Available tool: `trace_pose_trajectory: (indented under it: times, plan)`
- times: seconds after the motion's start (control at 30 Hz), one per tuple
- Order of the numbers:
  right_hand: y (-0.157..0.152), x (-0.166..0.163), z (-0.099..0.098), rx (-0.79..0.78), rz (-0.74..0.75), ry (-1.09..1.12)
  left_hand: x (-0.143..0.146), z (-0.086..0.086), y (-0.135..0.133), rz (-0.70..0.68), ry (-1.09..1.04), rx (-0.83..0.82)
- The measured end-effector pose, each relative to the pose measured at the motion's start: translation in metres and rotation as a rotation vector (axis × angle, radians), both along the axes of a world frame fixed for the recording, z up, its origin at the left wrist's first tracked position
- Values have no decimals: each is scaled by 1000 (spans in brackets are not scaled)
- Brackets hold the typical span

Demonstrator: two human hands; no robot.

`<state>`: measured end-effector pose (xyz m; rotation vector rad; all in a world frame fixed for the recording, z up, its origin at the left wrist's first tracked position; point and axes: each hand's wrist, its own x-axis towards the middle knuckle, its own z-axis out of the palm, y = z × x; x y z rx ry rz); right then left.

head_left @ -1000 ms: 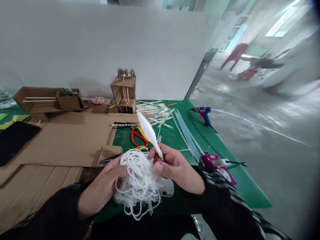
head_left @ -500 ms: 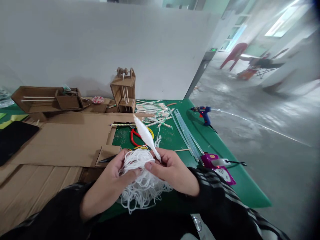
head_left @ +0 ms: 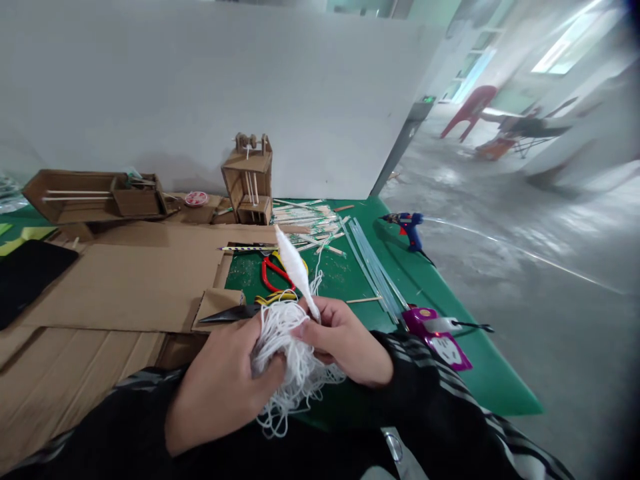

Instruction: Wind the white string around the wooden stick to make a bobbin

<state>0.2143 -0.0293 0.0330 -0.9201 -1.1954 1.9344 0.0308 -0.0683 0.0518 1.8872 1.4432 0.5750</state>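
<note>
A string tangle (head_left: 293, 363) is held between the left hand (head_left: 225, 387) and right hand (head_left: 345, 340) at the table's (head_left: 480, 387) near edge. Scissors (head_left: 273, 273) are seen just beyond; cardboard (head_left: 125, 280) is spread left; a glue gun (head_left: 409, 227) is found far right.

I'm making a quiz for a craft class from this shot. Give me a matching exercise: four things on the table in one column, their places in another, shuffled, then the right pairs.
Things:
1. string bundle
2. blue glue gun
3. red scissors
4. cardboard tower

Places:
A. by the wall, at the far edge of the table
B. on the green mat, just beyond the hands
C. between both hands
D. at the table's right edge, far side

Pairs: 1-C, 2-D, 3-B, 4-A
</note>
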Motion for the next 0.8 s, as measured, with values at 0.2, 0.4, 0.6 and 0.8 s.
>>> trace_pose_trajectory:
  times: [0.2, 0.4, 0.6, 0.8]
  plan:
    - [0, 2, 1, 22, 45, -36, 3, 4, 6, -6, -221, -52]
    - [0, 3, 4, 84, 71, -24, 6, 5, 15, -108, -550, -483]
    - [9, 22, 16, 228, 75, -141, -2, -5, 10, -54, -660, -514]
    - [15, 37, 19, 423, 312, -440, -1, -2, 8, 112, -676, -569]
